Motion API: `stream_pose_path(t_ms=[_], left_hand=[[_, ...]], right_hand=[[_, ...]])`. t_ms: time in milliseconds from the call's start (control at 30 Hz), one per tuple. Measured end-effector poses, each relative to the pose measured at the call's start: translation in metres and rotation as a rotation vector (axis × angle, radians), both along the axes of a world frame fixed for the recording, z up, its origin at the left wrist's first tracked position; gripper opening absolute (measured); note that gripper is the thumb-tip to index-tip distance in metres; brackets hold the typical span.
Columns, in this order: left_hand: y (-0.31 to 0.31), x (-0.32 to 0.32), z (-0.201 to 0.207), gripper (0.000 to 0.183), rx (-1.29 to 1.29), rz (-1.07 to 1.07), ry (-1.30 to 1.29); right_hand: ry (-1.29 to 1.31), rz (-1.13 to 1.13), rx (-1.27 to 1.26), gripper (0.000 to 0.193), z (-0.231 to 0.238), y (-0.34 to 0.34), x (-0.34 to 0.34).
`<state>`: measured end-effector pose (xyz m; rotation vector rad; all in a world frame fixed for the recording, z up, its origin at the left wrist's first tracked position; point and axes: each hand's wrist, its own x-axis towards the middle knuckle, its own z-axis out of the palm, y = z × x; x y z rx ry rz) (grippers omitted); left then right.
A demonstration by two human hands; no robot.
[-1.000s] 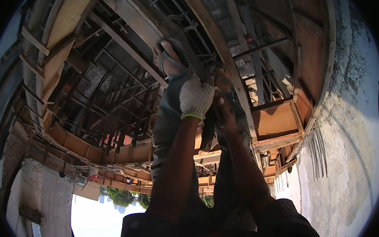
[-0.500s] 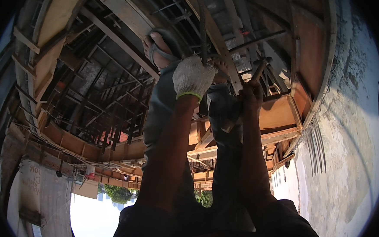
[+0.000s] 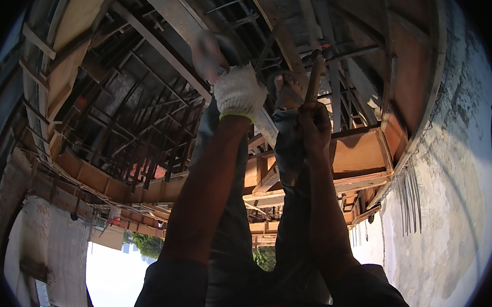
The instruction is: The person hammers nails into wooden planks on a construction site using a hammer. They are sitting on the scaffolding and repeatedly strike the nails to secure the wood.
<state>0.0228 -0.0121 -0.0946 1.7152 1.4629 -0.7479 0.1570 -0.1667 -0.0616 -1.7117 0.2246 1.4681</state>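
My left hand (image 3: 241, 92) wears a pale knitted work glove and is closed on a dark metal bar (image 3: 267, 46). The bar slants up and to the right from the glove; its lower end is hidden. Bare and wrapped round a wooden handle, my right hand (image 3: 316, 125) holds a hammer (image 3: 312, 83). The hammer's dark head is at the far end, near a wooden beam (image 3: 279, 30). My sandalled left foot (image 3: 207, 54) is blurred beyond the glove, while my right foot (image 3: 288, 89) shows between the two hands.
Open framing with dark bars and props (image 3: 141, 98) drops away at left. A plywood-sided form (image 3: 358, 151) runs behind my legs. At right stands a rough grey wall (image 3: 446, 197) with several thin rods (image 3: 410, 199) beside it. A wide board (image 3: 178, 17) lies by my left foot.
The hammer has swung forward and now points away from me. The bar has tilted to the right at its top, and my gloved hand has shifted slightly left. My left foot has moved.
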Motion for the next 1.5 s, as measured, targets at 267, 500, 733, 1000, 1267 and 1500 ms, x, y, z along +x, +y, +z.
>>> stream_pose_path(t_ms=[267, 500, 733, 1000, 1267, 1500], left_hand=[[-0.003, -0.017, -0.014, 0.031, -0.013, -0.001, -0.023], [0.004, -0.028, -0.019, 0.03, 0.032, -0.018, -0.083], [0.002, -0.04, -0.028, 0.029, 0.35, -0.116, -0.155], [0.014, -0.045, -0.036, 0.033, 0.006, 0.04, -0.17], [0.004, -0.055, -0.05, 0.029, 0.105, 0.044, -0.243], [0.014, -0.047, -0.039, 0.04, -0.002, -0.026, -0.119]], right_hand=[[-0.071, 0.057, 0.082, 0.015, 0.008, 0.02, 0.001], [-0.08, 0.07, 0.07, 0.016, 0.008, 0.028, -0.002], [-0.082, 0.091, 0.102, 0.02, 0.011, 0.042, -0.009], [-0.086, 0.15, 0.099, 0.021, 0.011, 0.051, -0.011], [-0.136, 0.183, 0.117, 0.013, 0.012, 0.06, -0.015], [-0.134, 0.187, 0.104, 0.014, 0.015, 0.069, -0.02]])
